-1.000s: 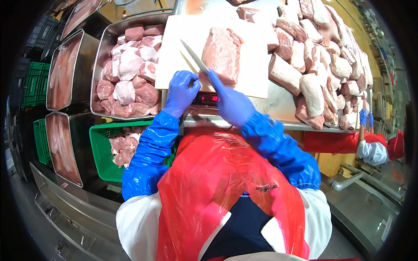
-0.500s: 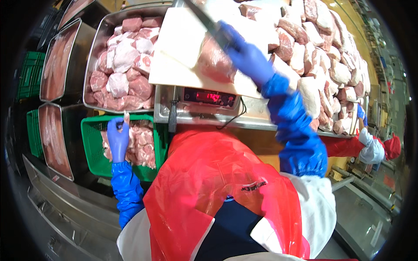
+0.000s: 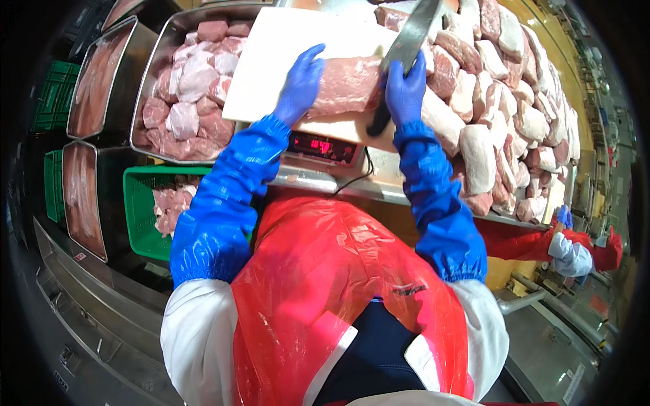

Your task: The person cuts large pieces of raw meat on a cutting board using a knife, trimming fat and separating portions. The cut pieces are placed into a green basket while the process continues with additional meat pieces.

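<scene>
A block of raw pink meat (image 3: 347,86) lies lengthwise on the white cutting board (image 3: 264,51). My left hand (image 3: 300,86), in a purple-blue glove, touches the block's left end with its fingers stretched out. At the right end, my gloved right hand (image 3: 406,88) is closed on a large knife (image 3: 412,39). The blade points up and to the right; the dark handle sticks out below my fingers, toward me. Part of the knife is hidden by that hand. Below the board's near edge sits a scale with a lit red display (image 3: 321,146).
A metal tub (image 3: 135,128) of meat chunks stands left of the board. Nearer me is a green crate (image 3: 132,223) with meat pieces, partly behind my left sleeve. Many pale meat slabs (image 3: 478,155) are piled at right. A co-worker's sleeve (image 3: 570,256) shows at far right.
My left hand has left the green crate, without the small meat piece, and come to the block. My right hand and knife have moved right; the blade has swung from up-left to up-right.
</scene>
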Motion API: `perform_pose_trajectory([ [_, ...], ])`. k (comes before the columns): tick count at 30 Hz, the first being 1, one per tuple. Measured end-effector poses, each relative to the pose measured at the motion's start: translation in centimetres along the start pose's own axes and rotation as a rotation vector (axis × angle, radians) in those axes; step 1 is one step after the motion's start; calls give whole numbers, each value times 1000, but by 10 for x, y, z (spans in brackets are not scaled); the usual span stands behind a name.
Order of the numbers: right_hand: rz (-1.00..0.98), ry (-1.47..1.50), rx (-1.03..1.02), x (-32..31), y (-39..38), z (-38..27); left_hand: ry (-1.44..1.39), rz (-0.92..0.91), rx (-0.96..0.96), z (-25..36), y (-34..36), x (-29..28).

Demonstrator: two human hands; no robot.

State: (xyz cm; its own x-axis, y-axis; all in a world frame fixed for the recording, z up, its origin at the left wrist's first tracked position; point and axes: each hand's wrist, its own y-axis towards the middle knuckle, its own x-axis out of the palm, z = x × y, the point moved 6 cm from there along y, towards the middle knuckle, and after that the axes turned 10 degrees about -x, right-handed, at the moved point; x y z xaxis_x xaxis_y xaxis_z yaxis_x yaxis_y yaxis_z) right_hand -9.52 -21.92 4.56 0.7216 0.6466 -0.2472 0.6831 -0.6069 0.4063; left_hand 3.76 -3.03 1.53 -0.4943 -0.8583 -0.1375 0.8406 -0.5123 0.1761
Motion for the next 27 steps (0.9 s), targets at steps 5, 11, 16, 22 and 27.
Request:
perform_pose_trajectory([
  [5,-369,-154,-38,-6,-96,-73,237,248,-11,42,-90,-66],
  [11,-625,-335,-30,36,-113,-86,486,164,348,52,-97,-26],
  [16,-929,-579,152,-43,-183,-97,547,228,310,35,-96,-25],
  [22,-784,-446,104,-81,-160,-133,454,191,19,63,-85,-32],
  [27,-464,-234,4,28,-106,-130,501,10,19,29,-67,-32],
])
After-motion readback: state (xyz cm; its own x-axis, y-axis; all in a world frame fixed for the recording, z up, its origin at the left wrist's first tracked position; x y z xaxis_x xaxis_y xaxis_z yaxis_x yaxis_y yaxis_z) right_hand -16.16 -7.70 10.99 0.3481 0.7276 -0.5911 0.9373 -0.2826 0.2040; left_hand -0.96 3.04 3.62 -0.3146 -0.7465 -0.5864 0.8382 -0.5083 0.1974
